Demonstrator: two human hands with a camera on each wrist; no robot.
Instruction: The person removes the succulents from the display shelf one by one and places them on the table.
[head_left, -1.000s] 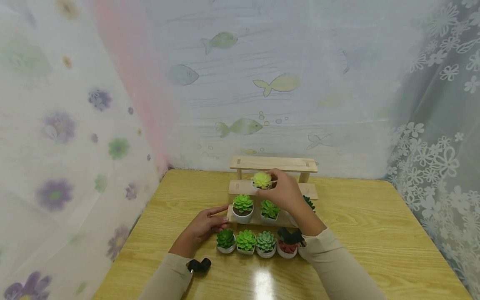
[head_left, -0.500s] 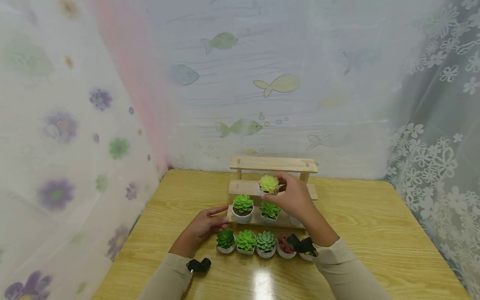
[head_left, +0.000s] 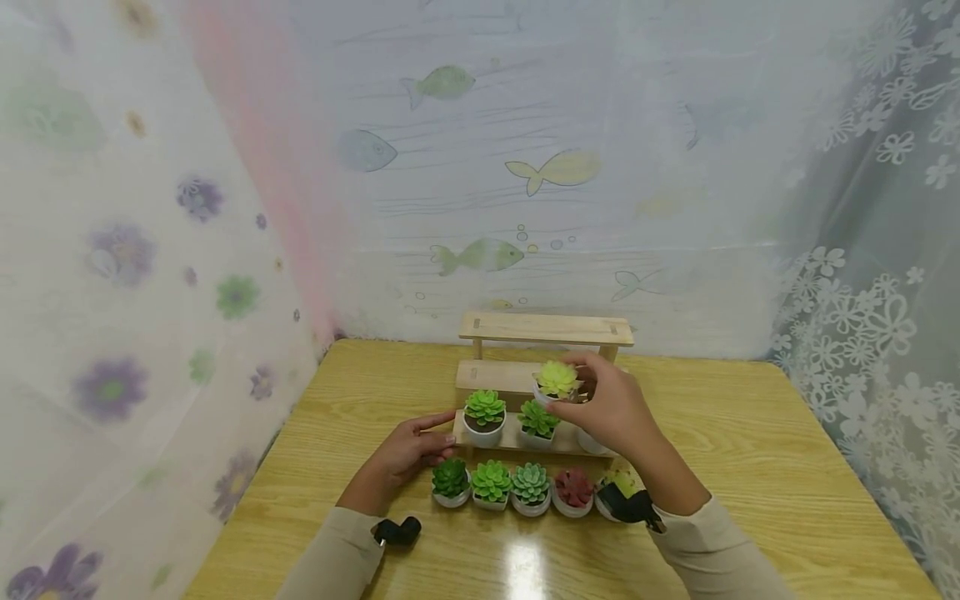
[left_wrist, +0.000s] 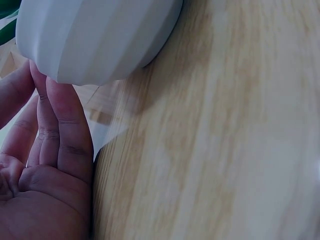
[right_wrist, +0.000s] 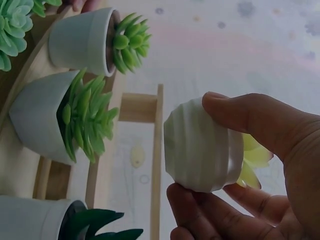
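Observation:
My right hand (head_left: 611, 408) grips a small potted succulent (head_left: 557, 380), yellow-green in a white ribbed pot. Thumb and fingers pinch the pot's sides, clearly seen in the right wrist view. It is held in the air at the right half of the middle step of a wooden plant stand (head_left: 546, 327). With thumb and fingertips, my left hand (head_left: 405, 450) holds the left end of the stand's lowest step. On that step stand a green succulent in a round pot (head_left: 485, 417), another in an angular pot (head_left: 538, 421), and a white pot (head_left: 591, 442) partly behind my right hand.
Several potted succulents line up in front of the stand: dark green (head_left: 451, 481), bright green (head_left: 492, 483), grey-green (head_left: 531, 487), red (head_left: 573, 490) and a yellowish one (head_left: 622, 483) partly behind the right wrist strap. A printed curtain (head_left: 480, 167) hangs behind the wooden table (head_left: 750, 467).
My right hand has drawn the yellow-green succulent rightward and slightly toward me along the middle step. The red succulent has come into full view. My left hand stays at the stand.

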